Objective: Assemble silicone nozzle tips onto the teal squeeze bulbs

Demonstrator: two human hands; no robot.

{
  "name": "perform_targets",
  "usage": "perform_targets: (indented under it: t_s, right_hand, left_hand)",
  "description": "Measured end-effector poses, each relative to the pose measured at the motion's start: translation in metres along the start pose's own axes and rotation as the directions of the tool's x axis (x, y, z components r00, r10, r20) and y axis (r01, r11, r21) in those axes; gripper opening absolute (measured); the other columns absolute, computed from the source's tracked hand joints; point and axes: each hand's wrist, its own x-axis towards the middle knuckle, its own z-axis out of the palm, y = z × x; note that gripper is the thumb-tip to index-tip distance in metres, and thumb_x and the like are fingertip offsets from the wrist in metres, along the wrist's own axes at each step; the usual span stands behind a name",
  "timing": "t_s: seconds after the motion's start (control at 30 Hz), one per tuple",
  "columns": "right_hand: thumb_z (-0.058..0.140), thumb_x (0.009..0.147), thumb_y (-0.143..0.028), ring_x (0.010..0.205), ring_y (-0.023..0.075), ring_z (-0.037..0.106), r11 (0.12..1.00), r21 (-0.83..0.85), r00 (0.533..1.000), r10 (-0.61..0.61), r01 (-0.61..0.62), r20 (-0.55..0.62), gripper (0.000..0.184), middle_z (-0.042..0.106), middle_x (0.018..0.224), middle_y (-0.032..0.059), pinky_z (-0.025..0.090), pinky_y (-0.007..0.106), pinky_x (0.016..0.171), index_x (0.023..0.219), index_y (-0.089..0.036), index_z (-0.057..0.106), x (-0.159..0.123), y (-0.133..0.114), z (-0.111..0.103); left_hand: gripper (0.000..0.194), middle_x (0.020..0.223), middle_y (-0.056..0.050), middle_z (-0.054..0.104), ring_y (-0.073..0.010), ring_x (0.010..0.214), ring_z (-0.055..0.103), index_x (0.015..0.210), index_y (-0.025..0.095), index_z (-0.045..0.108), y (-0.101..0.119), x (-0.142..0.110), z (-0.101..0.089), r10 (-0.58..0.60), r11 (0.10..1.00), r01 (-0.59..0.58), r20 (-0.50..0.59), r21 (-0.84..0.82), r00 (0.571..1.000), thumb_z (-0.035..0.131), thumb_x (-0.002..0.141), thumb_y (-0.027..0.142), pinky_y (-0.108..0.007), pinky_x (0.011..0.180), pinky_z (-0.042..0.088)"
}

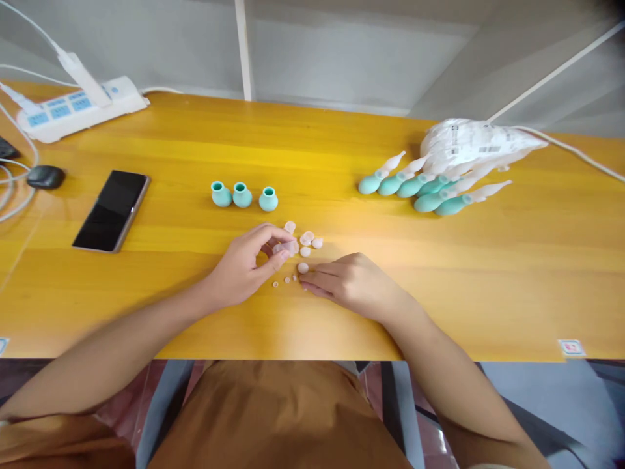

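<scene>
My left hand point(249, 264) pinches a small translucent nozzle-like piece point(287, 247) between thumb and fingers, above the table. My right hand point(349, 280) rests on the table with its fingertips together beside a round whitish cap point(303, 268); whatever lies under them is too small to make out. Around both hands are several pale round caps point(307, 238). Tiny ring-shaped pieces point(275, 284) lie just in front of the left fingertips. Farther back, three teal rubber bulbs point(241, 195) stand upright with their mouths open.
Several teal bulbs with pale nozzles point(405, 185) lie in a row at the right, against a white plastic bag point(469, 143). To the left are a black phone point(112, 212), a dark mouse point(45, 176) and a white power strip point(85, 107) with cables.
</scene>
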Motion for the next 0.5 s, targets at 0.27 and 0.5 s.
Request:
perform_targets:
  t_s: [0.27,0.5]
  right_hand:
    - [0.061,0.118,-0.032,0.063,0.0154,0.074,0.997,0.021,0.997,0.071,-0.071,0.028,0.025,0.089,0.102,0.0084,0.052,0.028,0.063,0.13,-0.02,0.081,-0.0018,-0.0017,-0.0034]
    - [0.059,0.119,-0.03,0.059,0.0143,0.071,0.998,-0.011,0.997,0.055,-0.055,0.053,0.026,0.088,0.094,0.0064,0.047,0.028,0.061,0.121,-0.021,0.083,-0.0003,-0.0028,-0.0035]
  left_hand:
    - [0.012,0.112,-0.005,0.074,-0.017,0.097,0.069,0.118,0.021,0.07,0.0005,0.0,-0.0005,0.001,1.0,-0.001,0.001,0.002,1.0,0.063,0.112,0.028,-0.033,0.091,0.057]
    - [0.012,0.111,-0.005,0.074,-0.0172,0.096,0.07,0.118,0.021,0.07,0.0018,-0.0015,-0.002,0.021,1.0,-0.021,0.009,0.004,1.0,0.062,0.112,0.028,-0.033,0.09,0.058]
